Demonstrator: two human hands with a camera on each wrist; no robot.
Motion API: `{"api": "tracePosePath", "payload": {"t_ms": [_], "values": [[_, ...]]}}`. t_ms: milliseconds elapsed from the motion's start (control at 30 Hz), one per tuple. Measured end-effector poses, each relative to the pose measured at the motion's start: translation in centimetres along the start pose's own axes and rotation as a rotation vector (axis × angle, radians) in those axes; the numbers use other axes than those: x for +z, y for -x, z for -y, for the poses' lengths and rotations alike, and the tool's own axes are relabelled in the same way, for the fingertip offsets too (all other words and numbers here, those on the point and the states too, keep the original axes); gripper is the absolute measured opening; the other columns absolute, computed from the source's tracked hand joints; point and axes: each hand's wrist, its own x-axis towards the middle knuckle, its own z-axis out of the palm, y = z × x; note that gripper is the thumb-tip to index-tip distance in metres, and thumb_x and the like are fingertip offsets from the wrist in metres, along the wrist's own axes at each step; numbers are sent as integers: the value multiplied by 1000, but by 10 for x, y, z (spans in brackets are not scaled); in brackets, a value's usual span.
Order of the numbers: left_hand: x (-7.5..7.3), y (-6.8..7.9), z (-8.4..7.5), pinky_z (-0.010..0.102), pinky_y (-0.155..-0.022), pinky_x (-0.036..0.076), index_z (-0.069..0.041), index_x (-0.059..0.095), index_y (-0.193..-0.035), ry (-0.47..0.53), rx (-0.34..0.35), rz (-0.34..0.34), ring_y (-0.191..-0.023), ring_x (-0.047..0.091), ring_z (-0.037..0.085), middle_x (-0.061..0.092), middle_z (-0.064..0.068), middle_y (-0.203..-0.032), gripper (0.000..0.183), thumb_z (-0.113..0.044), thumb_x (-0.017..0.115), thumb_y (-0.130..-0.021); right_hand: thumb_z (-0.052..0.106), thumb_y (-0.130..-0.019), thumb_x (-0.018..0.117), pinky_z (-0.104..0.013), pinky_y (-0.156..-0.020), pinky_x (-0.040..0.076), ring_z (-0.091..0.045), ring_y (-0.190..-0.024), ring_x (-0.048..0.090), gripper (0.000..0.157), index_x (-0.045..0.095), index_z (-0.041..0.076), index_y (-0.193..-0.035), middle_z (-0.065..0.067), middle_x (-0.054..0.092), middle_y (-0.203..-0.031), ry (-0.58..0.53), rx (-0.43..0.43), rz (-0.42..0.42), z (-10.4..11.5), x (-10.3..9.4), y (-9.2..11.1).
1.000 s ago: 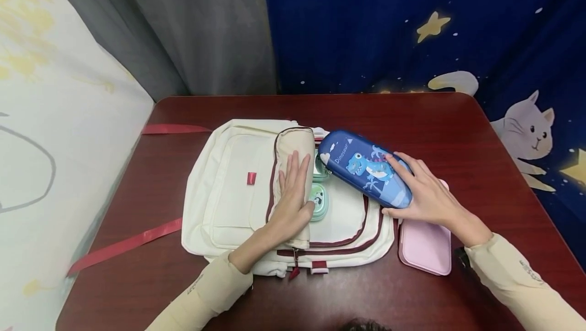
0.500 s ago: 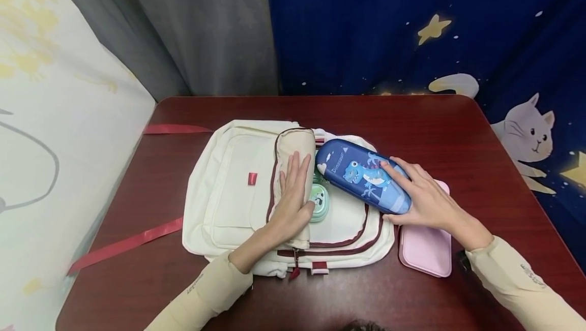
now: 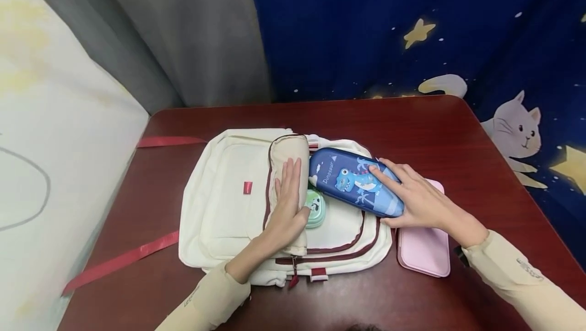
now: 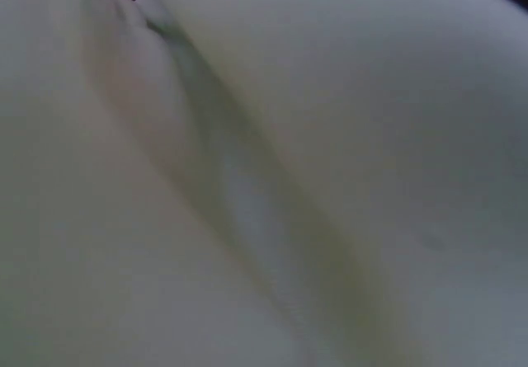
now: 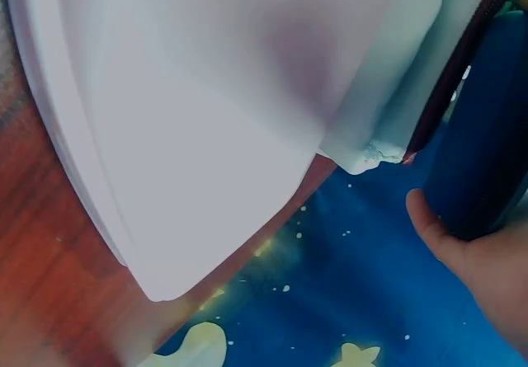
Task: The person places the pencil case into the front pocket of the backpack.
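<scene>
A cream backpack (image 3: 224,204) with burgundy zips lies flat, its front pocket flap (image 3: 293,150) folded back. My left hand (image 3: 285,214) rests on that flap with straight fingers, its thumb beside a small green panda box (image 3: 316,210) in the opening. My right hand (image 3: 414,201) grips the narrow end of a blue dinosaur pencil case (image 3: 357,181), thumb on the near side and fingers over the far side. The case's wide end touches the flap edge and covers part of the opening. In the right wrist view, my thumb (image 5: 437,231) lies against the blue case (image 5: 483,128).
A pink case (image 3: 423,252) lies right of the backpack, partly under my right hand. Red straps (image 3: 123,260) extend left across the dark red table (image 3: 366,117). Curtains stand behind it. The left wrist view shows only blurred pale fabric (image 4: 371,95).
The pencil case has moved left and slightly nearer with my right hand, up to the flap, covering the upper green box. My left hand stays on the flap. The head view has shifted a little.
</scene>
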Motion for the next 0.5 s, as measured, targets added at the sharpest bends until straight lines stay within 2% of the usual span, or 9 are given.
{"api": "tracePosePath", "payload": {"t_ms": [200, 500], "values": [[-2, 0, 0, 44, -110, -1, -9, 0, -150, 11, 5, -8, -141, -6, 23, -2, 9, -155, 93, 6, 49, -72, 52, -58, 77, -49, -86, 42, -31, -118, 38, 108, 30, 14, -147, -21, 29, -144, -22, -9, 6, 1, -2, -3], [-3, 0, 3, 41, -111, 2, -11, 1, -150, 42, 43, -2, -141, -5, 23, -1, 9, -155, 94, 9, 47, -71, 52, -57, 79, -49, -85, 43, -30, -118, 37, 109, 29, 15, -147, -20, 28, -145, -42, -20, 26, -1, -3, -10]]}}
